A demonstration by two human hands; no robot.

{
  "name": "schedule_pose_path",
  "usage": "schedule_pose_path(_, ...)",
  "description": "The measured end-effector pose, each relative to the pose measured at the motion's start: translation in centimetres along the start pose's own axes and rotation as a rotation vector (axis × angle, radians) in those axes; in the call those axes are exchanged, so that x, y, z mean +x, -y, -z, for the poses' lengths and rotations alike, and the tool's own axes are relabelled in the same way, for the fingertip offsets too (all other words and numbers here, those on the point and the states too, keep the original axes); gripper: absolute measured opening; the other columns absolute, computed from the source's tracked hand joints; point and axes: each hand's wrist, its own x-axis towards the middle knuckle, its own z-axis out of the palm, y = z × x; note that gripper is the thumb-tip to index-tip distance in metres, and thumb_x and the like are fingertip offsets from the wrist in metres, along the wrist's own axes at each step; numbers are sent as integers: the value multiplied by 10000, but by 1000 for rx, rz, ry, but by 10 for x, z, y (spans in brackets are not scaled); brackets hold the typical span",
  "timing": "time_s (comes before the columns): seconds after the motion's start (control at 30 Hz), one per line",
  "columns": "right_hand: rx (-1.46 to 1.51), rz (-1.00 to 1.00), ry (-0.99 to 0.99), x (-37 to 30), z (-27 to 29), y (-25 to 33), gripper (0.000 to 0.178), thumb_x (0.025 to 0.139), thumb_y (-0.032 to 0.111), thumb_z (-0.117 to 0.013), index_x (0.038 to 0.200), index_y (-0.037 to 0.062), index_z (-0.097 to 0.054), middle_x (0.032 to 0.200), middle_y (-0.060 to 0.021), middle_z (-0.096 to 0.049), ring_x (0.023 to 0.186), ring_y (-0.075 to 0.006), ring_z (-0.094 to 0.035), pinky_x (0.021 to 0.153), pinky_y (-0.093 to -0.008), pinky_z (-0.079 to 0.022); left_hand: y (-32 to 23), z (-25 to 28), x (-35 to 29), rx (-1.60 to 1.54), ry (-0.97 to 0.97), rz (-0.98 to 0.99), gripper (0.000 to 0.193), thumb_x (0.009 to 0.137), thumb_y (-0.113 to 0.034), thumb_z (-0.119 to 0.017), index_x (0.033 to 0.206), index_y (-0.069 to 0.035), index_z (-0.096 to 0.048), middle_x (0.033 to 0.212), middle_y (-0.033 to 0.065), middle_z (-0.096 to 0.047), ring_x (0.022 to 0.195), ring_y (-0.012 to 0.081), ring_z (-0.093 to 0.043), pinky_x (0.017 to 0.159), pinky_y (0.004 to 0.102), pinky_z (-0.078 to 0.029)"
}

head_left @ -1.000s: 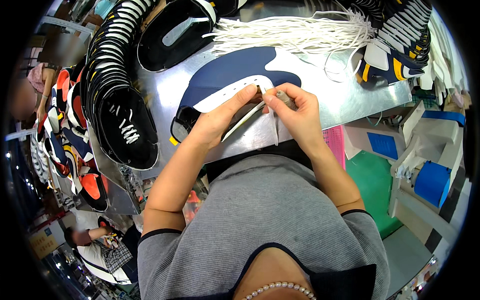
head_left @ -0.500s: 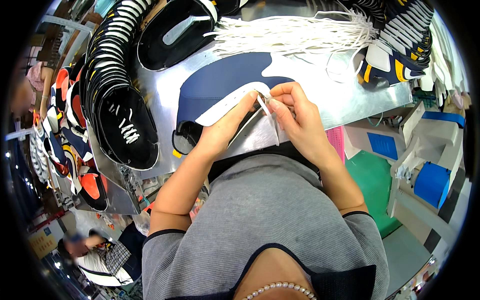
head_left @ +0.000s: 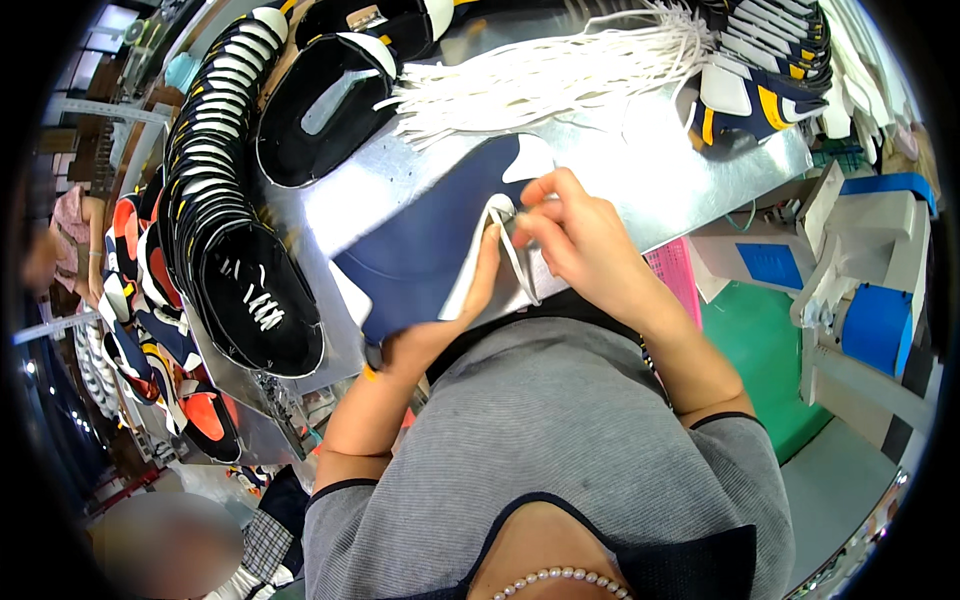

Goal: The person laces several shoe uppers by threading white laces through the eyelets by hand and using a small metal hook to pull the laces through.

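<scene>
A navy shoe upper [head_left: 415, 235] with a white eyelet strip [head_left: 463, 285] lies tilted over the metal table, its near edge gripped by my left hand [head_left: 435, 335]. My left thumb presses along the white strip, close to its rounded end. From that end a thin white shoelace [head_left: 520, 275] hangs down toward my body. Just right of it is my right hand [head_left: 578, 235], with thumb and fingers drawn together in a pinch at the strip's end. Its fingertips are slightly blurred, and what sits between them is hidden.
White laces [head_left: 550, 80] lie in a bundle at the table's far side. Nested black shoe uppers [head_left: 262, 300] line the left, with more navy, white and yellow uppers [head_left: 755, 95] at far right. A pink basket [head_left: 675, 275] stands below the table [head_left: 640, 190]. People are at left.
The shoe upper has turned and tipped, its navy side now covering more of my left hand. My right hand has shifted slightly down and away from the strip's end.
</scene>
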Motion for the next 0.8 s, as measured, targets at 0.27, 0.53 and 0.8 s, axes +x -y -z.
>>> schedule_pose_path(0.27,-326,59,260,14,33,12,155,977,126,-564,1070,3,-582,764,-125,-659,692,-257,-643,663,-361,-497,13,16,-3,-751,242,775,311,974,-221,-661,1147,36,-674,1048,80,-723,950,171,-686,860,305,-545)
schedule_pose_path(0.53,218,-184,-40,40,9,-39,527,767,292,-865,1160,15,-650,982,-75,-713,899,-150,-662,824,-294,-530,34,15,4,-911,107,717,270,945,-145,-701,1167,5,-674,1102,110,-708,989,191,-680,865,301,-547)
schedule_pose_path(0.8,187,-197,-85,54,7,-34,438,814,187,-843,1146,-3,-629,995,-54,-689,869,-94,-626,784,-228,-501,58,25,14,-836,148,608,171,909,-88,-728,1058,-15,-691,952,68,-699,849,149,-647,776,284,-517)
